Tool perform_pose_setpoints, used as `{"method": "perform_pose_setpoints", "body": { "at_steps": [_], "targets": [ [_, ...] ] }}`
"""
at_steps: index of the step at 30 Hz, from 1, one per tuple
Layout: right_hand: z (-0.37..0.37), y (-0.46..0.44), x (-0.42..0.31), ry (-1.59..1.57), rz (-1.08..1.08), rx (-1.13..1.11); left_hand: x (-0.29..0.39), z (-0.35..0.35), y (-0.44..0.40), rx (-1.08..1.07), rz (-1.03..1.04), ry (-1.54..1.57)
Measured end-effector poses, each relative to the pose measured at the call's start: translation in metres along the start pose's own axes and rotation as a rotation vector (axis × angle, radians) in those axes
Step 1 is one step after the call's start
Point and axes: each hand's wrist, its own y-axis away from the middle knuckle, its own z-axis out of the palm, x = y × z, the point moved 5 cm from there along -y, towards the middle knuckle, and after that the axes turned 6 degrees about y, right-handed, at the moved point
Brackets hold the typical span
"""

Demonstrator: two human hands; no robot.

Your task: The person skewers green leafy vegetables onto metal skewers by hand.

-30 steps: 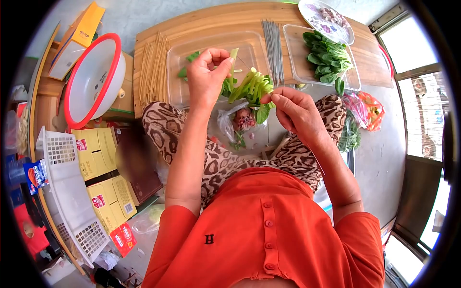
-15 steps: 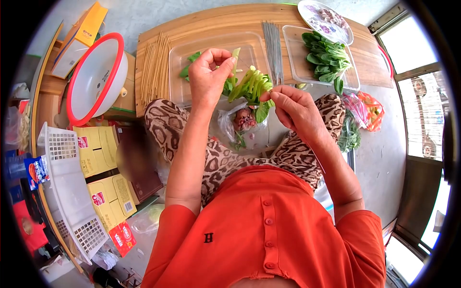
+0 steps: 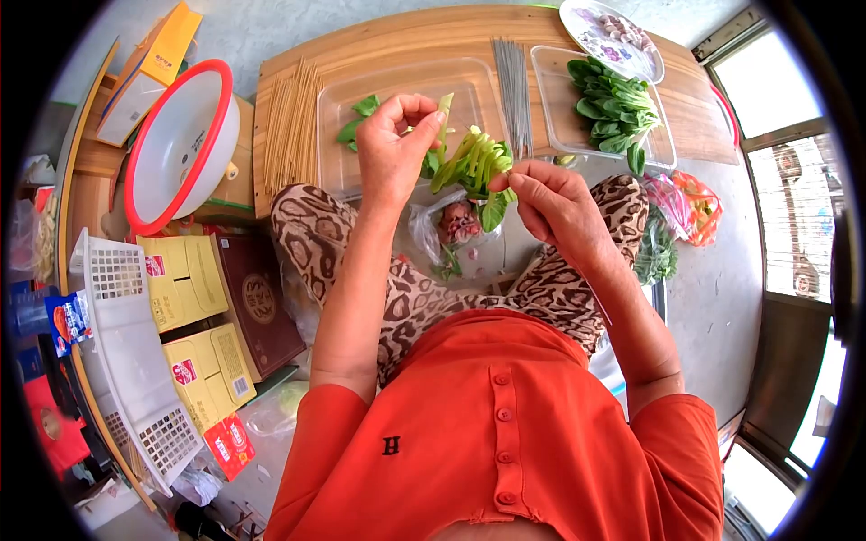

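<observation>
My left hand is closed in a pinch on a leafy green, its pale stalk end sticking up past the thumb. Bunched stalks and leaves sit in a tight row between my hands, apparently threaded on a thin skewer that is mostly hidden. At the right end of this row, the thumb and fingers of my right hand are pinched together. Both hands are above the near edge of a clear plastic tray, where a few loose leaves lie.
Bamboo skewers and metal skewers flank the tray on the wooden table. Farther right are a second tray of greens and a plate with pale pieces. A red-rimmed basin and boxes stand left.
My left hand has shifted very slightly right and down with the leafy green. My right hand and the row of greens are almost still.
</observation>
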Motion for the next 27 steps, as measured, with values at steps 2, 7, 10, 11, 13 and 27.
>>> {"method": "perform_pose_setpoints", "body": {
  "at_steps": [2,7,10,11,13,27],
  "targets": [
    [0.0,0.0,-0.002,0.005,-0.013,-0.006,0.0,0.001,0.0,0.001,0.002,-0.02],
    [0.0,0.003,-0.001,-0.007,0.008,0.001,0.003,0.001,0.003,-0.027,0.083,0.005],
    [0.0,0.005,-0.001,-0.06,0.01,-0.012,0.002,-0.001,0.003,-0.048,0.126,0.019],
    [0.0,0.005,-0.001,-0.061,0.011,-0.013,0.002,-0.001,0.003,-0.047,0.126,0.018],
    [-0.001,0.004,0.001,-0.076,0.017,-0.009,0.007,0.004,0.006,-0.128,0.24,-0.098],
    [-0.039,0.009,0.02,-0.09,0.032,0.09,-0.036,-0.034,-0.058,-0.101,0.005,-0.208]
  ]
}}
